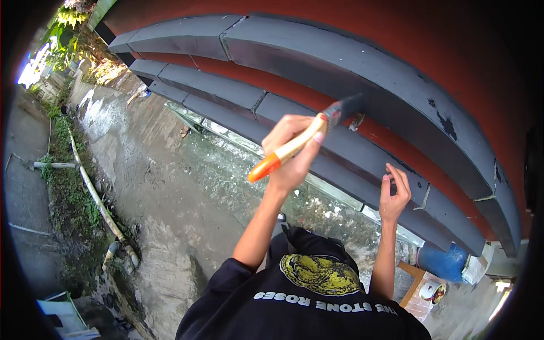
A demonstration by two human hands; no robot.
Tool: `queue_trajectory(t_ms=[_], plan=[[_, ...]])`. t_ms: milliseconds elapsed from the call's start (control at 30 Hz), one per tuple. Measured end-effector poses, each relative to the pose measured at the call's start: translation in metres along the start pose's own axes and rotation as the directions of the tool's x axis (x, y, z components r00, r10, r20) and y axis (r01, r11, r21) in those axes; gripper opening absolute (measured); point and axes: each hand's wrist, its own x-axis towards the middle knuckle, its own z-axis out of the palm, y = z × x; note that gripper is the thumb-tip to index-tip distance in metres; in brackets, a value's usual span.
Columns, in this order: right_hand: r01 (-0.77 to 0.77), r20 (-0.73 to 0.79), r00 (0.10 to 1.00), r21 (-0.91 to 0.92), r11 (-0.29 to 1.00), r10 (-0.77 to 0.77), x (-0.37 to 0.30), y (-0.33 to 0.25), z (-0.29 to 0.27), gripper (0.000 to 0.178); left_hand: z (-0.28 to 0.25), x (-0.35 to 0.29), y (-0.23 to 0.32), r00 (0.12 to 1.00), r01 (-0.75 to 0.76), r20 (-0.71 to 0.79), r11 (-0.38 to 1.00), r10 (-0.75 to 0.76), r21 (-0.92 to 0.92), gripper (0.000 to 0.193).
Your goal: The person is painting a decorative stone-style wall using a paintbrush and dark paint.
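My left hand [292, 150] is closed around a paintbrush [296, 141] with a pale wooden handle and an orange end. The brush points up and to the right. Its dark, grey-coated bristles reach the underside of the upper grey ledge [317, 54], though contact is hard to tell. To the right, my right hand [395, 195] has loosely bent fingers with a gap at the thumb and nothing visible in them. It is by the middle grey ledge [362, 150], its fingertips at or close to the surface.
A red wall [408, 34] shows behind and between the ledges; paint is chipped at the upper ledge's right. Below lies stained concrete ground [170, 164]. At left runs a long pipe [93, 192] beside weeds. A blue drum [442, 263] and a small white container [432, 291] are at lower right.
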Motion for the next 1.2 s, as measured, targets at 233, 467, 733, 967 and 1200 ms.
queue_trajectory(t_ms=[233, 467, 733, 967, 1200], plan=[[-0.075, -0.066, 0.995, -0.044, 0.996, 0.072, 0.002, -0.005, 0.008, 0.03, -0.084, 0.056, -0.059, 0.942, 0.129, -0.331, 0.969, -0.054, 0.209, 0.021], [-0.135, 0.095, 0.982, -0.266, 0.954, 0.166, 0.01, -0.019, 0.026, 0.029, -0.094, 0.059, -0.068, 0.843, 0.084, -0.509, 0.893, 0.172, 0.442, 0.021], [-0.182, 0.234, 0.898, -0.573, 0.799, 0.372, 0.015, -0.043, 0.043, 0.035, -0.025, 0.022, -0.018, 0.981, -0.105, -0.145, 0.979, 0.131, 0.177, 0.019], [-0.282, 0.206, 0.833, -0.639, 0.716, 0.513, 0.026, -0.053, 0.048, 0.035, -0.097, 0.042, -0.043, 0.909, 0.041, -0.404, 0.943, 0.102, 0.331, 0.018], [-0.303, 0.166, 0.834, -0.659, 0.689, 0.526, 0.022, -0.057, 0.055, 0.036, -0.06, 0.032, -0.042, 0.985, -0.08, -0.146, 0.994, 0.091, 0.081, 0.018]])
